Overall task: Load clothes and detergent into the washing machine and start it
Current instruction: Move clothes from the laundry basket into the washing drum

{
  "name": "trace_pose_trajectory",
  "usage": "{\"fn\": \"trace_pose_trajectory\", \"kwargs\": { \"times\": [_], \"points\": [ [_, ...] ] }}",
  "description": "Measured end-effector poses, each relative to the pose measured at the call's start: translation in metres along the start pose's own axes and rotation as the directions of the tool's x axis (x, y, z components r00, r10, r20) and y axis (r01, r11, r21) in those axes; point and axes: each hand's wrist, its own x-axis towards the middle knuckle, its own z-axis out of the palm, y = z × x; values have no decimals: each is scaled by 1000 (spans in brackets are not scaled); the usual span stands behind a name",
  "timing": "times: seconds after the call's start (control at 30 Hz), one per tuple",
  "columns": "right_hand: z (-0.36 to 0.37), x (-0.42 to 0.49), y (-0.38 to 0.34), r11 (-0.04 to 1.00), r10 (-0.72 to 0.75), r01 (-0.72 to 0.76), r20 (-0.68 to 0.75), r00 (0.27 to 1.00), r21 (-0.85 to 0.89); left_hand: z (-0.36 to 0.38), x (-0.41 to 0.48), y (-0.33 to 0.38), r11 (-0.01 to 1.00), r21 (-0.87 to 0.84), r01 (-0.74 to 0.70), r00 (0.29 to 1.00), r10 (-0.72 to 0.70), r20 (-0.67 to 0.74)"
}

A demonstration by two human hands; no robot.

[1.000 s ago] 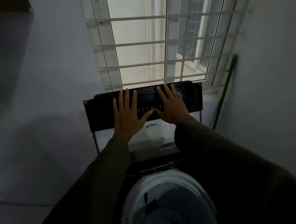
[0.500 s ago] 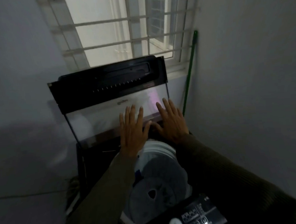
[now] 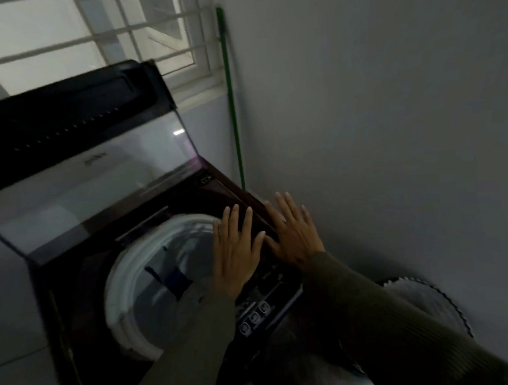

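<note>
Washing machine [image 3: 76, 304], a dark top-loader, stands in a dim corner beneath a barred window [image 3: 62, 40], seen from the head camera. Its glass lid [image 3: 84, 183] is raised and leans back toward the window. The white drum ring [image 3: 116, 288] lies exposed, with a dark blue piece of clothing [image 3: 175, 279] visible inside the tub.

A person in olive-green sleeves reaches over the machine's right side. The left hand [image 3: 235, 252] is flat, fingers straight and slightly spread, holding nothing, above the drum's right rim and the top deck. The right hand [image 3: 293, 237] lies just beside it at the machine's right edge, also flat with fingers apart and nothing gripped. Whether either palm presses on the surface cannot be told.

The control panel [image 3: 255, 317], with a row of round buttons, sits near the left wrist. A green pole [image 3: 232, 105] leans in the corner against the grey wall [image 3: 389, 97].
</note>
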Motion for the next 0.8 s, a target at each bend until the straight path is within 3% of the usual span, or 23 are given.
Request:
{"fn": "trace_pose_trajectory", "kwargs": {
  "times": [0.23,0.5,0.8],
  "points": [
    [10,-93,92,985,153,-158,77,985,64,33,-13,116,993,-35,-111,987,114,115],
    [26,-194,196,949,279,-297,157,947,105,84,-42,244,971,-77,-228,922,240,303],
    [82,-292,269,839,473,-528,307,826,130,142,-86,331,940,-129,-317,800,338,495]
  ]
}}
